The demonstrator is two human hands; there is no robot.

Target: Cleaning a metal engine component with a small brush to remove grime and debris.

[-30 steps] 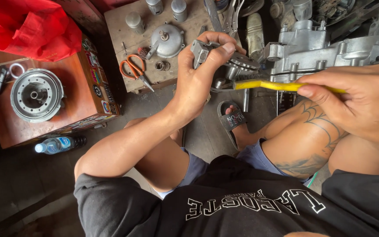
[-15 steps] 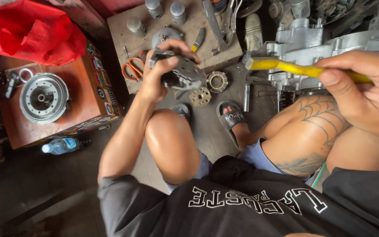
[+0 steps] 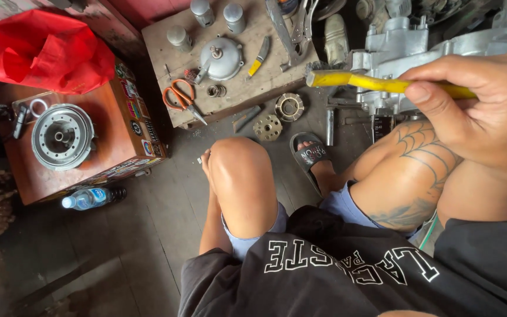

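Note:
My right hand [image 3: 476, 111] is shut on a yellow-handled tool [image 3: 359, 81], held level above my tattooed right thigh. The tool's end points left, in front of a grey engine casing [image 3: 403, 41]. My left hand [image 3: 205, 161] hangs low beside my left knee. Only its fingertips show past the knee, so its grip is hidden. Two round toothed metal parts [image 3: 268, 127] [image 3: 289, 107] lie on the floor just beyond that knee.
A wooden board [image 3: 247, 88] carries a domed metal cover [image 3: 221, 58], orange-handled scissors [image 3: 180, 97], small cylinders and hand tools. At left, a reddish box [image 3: 107, 117] bears a round drum part [image 3: 63, 136]; a red bag [image 3: 42, 47] lies behind it. A water bottle [image 3: 89, 198] lies on the floor.
My left hand held a grey metal part up by the board; it has dropped beside my knee, and no part shows in it. My right hand still holds the yellow tool.

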